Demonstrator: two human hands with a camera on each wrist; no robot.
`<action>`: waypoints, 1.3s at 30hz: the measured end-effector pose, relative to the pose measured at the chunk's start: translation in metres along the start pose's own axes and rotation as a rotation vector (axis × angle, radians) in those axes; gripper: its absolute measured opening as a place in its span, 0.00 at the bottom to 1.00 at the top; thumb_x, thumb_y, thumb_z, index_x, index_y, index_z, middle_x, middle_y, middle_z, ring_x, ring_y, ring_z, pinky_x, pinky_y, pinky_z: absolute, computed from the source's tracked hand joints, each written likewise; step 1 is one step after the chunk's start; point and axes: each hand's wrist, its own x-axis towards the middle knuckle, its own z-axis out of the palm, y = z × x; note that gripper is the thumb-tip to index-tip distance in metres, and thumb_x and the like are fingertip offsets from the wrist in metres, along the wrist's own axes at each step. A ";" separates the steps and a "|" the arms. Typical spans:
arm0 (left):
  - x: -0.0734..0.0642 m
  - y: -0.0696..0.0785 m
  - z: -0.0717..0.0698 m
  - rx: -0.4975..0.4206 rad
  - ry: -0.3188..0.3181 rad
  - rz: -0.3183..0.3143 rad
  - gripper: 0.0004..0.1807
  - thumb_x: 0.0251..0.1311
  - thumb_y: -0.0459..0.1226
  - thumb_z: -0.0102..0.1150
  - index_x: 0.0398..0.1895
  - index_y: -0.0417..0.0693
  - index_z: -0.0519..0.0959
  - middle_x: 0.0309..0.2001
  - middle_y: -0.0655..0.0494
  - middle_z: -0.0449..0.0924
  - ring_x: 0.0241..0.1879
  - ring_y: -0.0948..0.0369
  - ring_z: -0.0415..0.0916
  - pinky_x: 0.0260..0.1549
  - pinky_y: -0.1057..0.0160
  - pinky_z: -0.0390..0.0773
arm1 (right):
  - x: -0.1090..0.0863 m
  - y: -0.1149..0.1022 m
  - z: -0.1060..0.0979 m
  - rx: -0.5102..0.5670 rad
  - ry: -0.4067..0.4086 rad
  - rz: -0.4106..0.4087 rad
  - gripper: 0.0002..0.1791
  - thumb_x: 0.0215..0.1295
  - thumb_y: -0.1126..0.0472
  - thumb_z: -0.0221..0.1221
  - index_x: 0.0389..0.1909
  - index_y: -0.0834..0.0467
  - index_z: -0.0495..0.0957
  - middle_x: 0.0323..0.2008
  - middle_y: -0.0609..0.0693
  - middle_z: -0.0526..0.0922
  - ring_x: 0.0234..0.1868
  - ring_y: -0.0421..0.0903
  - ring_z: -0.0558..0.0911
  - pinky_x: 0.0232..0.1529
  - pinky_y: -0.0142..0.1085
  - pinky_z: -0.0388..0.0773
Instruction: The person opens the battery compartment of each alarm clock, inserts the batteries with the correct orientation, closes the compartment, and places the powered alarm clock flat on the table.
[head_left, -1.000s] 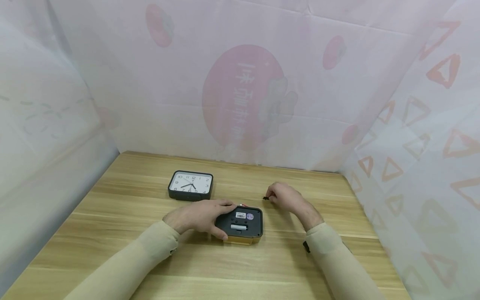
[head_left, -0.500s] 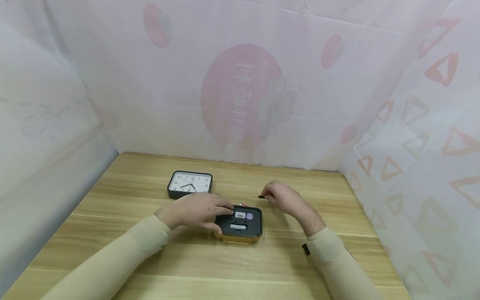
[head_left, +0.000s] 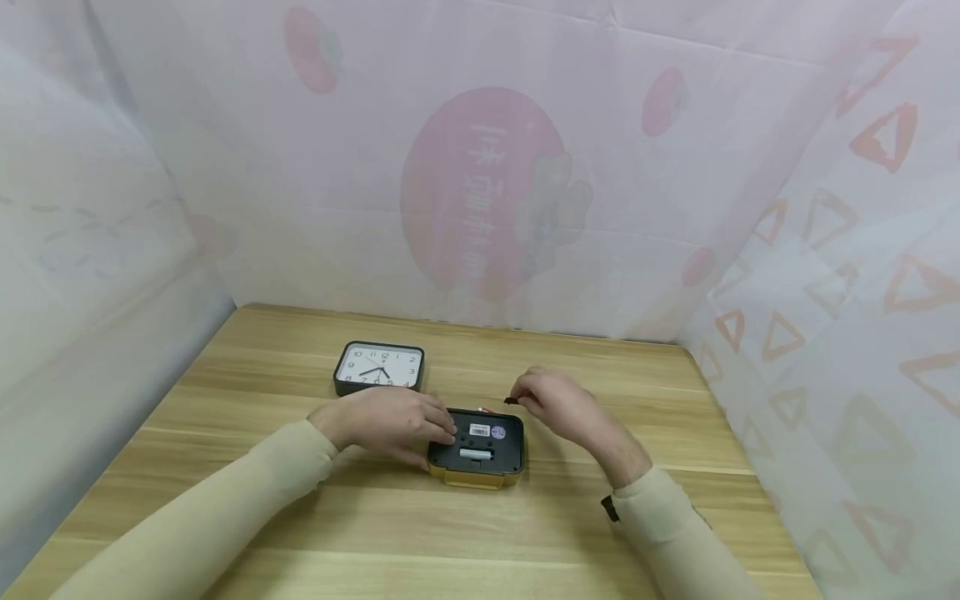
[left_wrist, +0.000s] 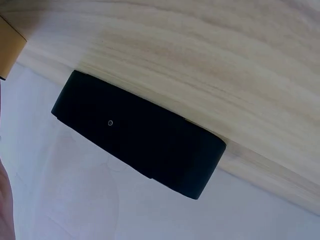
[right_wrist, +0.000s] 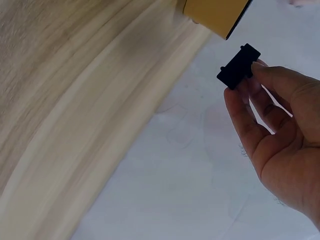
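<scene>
A clock with a gold body and black back [head_left: 491,429] lies face down mid-table, its slot showing a pale battery [head_left: 476,454]. My left hand [head_left: 390,421] is at its left end, fingers loosely bent over the corner and thumb low beside the near side. My right hand [head_left: 555,404] pinches a small black battery cover [right_wrist: 239,66] between thumb and fingertips, raised near the clock's far right corner. Two little tabs stick out from one edge of the cover in the right wrist view.
A black-framed clock [head_left: 381,367] with a white dial lies face up behind my left hand; its dark side fills the middle of the left wrist view. A small red bit [head_left: 487,410] shows at the gold clock's far edge. Printed cloth walls [head_left: 337,250] surround the wooden table [head_left: 420,542].
My right hand has moved left with the battery cover, closer to the gold clock. The left hand has slid back left, off more of the clock's back. Both clocks stay in place.
</scene>
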 end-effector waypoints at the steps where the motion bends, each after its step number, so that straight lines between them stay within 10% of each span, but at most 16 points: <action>1: 0.000 0.000 0.000 -0.013 0.001 -0.009 0.29 0.78 0.60 0.76 0.69 0.53 0.92 0.67 0.60 0.94 0.71 0.59 0.91 0.79 0.53 0.86 | -0.001 -0.002 0.000 -0.003 0.004 -0.010 0.08 0.84 0.69 0.68 0.51 0.58 0.94 0.49 0.51 0.95 0.51 0.46 0.92 0.56 0.44 0.94; 39: 0.011 0.007 0.003 -0.178 0.007 -0.204 0.29 0.72 0.62 0.80 0.65 0.56 0.95 0.63 0.64 0.96 0.63 0.66 0.90 0.65 0.62 0.92 | -0.011 -0.051 0.024 -0.144 -0.006 -0.207 0.05 0.82 0.64 0.73 0.51 0.56 0.95 0.51 0.50 0.95 0.53 0.47 0.94 0.59 0.45 0.95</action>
